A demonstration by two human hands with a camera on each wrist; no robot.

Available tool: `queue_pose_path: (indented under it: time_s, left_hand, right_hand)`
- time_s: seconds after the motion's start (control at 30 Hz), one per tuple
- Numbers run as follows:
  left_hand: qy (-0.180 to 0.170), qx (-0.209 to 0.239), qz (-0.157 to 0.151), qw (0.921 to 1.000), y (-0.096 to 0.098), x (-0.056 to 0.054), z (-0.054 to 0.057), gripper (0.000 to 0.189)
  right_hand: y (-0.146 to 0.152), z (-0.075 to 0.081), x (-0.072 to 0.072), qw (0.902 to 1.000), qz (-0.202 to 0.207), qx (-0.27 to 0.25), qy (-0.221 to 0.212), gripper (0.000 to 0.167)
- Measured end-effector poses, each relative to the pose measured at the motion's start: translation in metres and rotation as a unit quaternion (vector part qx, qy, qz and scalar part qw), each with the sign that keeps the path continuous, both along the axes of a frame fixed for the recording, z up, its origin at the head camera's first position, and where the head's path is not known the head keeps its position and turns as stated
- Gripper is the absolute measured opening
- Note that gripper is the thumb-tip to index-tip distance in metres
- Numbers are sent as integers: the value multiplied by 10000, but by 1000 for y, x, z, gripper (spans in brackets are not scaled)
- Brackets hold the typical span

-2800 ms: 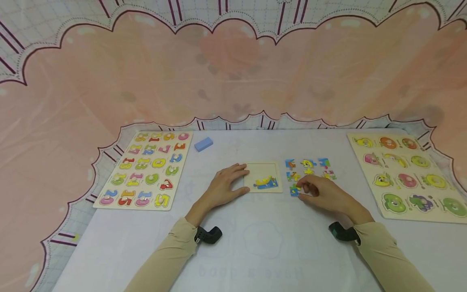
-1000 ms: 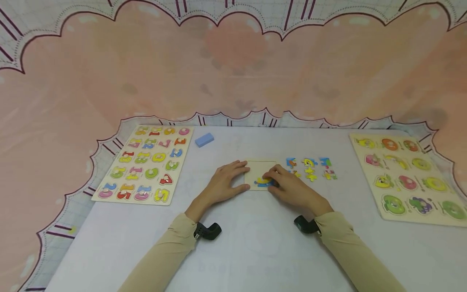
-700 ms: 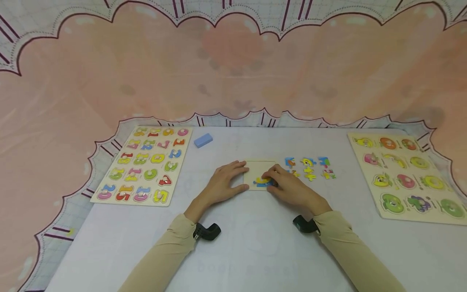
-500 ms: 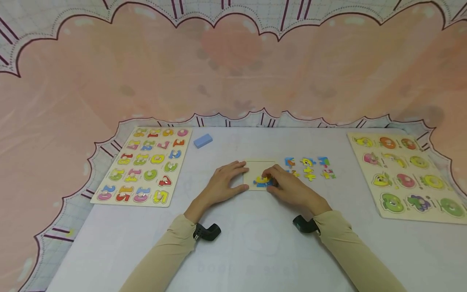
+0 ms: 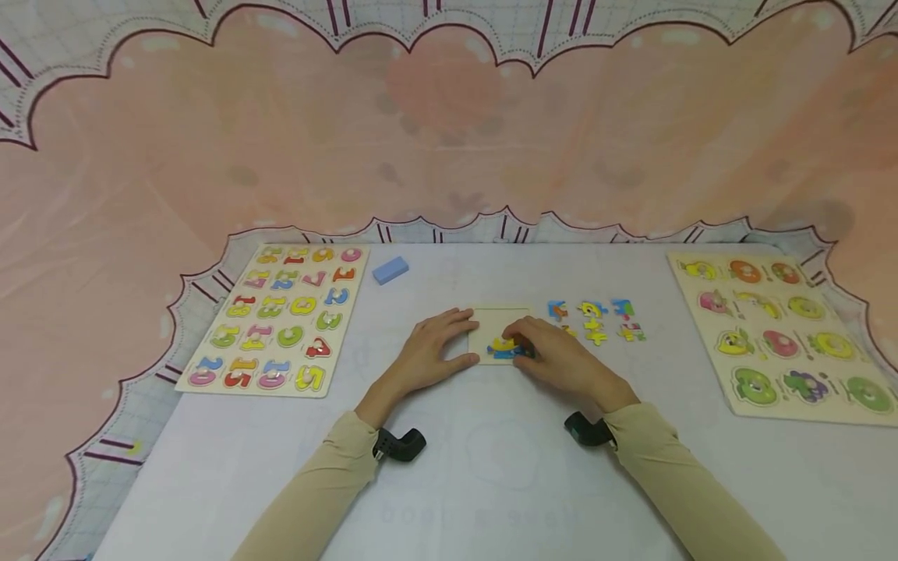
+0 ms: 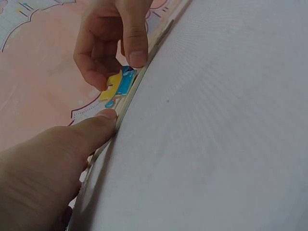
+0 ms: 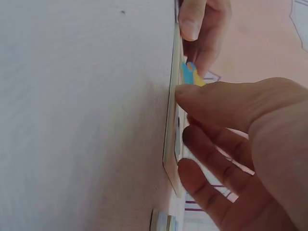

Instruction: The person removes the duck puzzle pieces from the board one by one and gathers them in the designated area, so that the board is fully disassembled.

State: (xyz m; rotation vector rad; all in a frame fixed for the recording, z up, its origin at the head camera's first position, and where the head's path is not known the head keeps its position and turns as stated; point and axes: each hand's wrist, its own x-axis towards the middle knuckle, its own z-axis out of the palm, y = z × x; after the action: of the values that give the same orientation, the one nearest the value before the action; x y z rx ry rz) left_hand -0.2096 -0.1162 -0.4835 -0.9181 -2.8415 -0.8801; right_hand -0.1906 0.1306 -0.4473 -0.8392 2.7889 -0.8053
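Note:
A small pale wooden puzzle tray (image 5: 488,321) lies at the middle of the table, with blue and yellow jigsaw pieces (image 5: 500,352) along its near side. My left hand (image 5: 433,352) rests at the tray's left edge, its fingers fairly straight and its thumb on the near left corner. Over the tray's near right part, my right hand (image 5: 561,360) curls its fingers and thumb on a puzzle piece, mostly hidden in the head view. In the left wrist view a blue and yellow piece (image 6: 126,83) shows tilted by the right fingertips.
Several loose puzzle pieces (image 5: 595,333) lie in rows right of the tray, some partly behind the right hand. A number board (image 5: 335,343) lies on the left, a fruit board (image 5: 715,382) on the right. A blue block (image 5: 390,270) sits at the back.
The right hand has moved left from the loose pieces to the tray, and the nearest loose piece has left its spot. Lately its fingers shift only slightly. The left hand stays at the tray.

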Motion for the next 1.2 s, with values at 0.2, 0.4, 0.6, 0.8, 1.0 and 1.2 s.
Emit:
queue_pose_path:
  time_s: [0.2,0.4,0.6,0.8,1.0,1.2]
  left_hand:
    - [19,-22,0,10000,0,0,0,55]
    - [20,18,13,10000,-1,1,-1,55]
    - [36,81,-7,10000,-1,1,0,54]
    - [70,149,-15,9999,1,1,-1,54]
    - [-54,65,27,10000,1,2,-1,55]
    - [-39,22,31,10000,1,2,0,55]
  right_hand:
    - [0,2,0,9998,75,-149,124,31]
    - [2,2,0,9997,-35,-226,103,30]
    - [8,2,0,9990,-80,-441,31,30]
    - [13,2,-1,9985,-109,-529,106,29]
    - [20,2,-2,9978,-47,-640,160,27]
    - [30,2,-3,9974,28,-706,133,28]
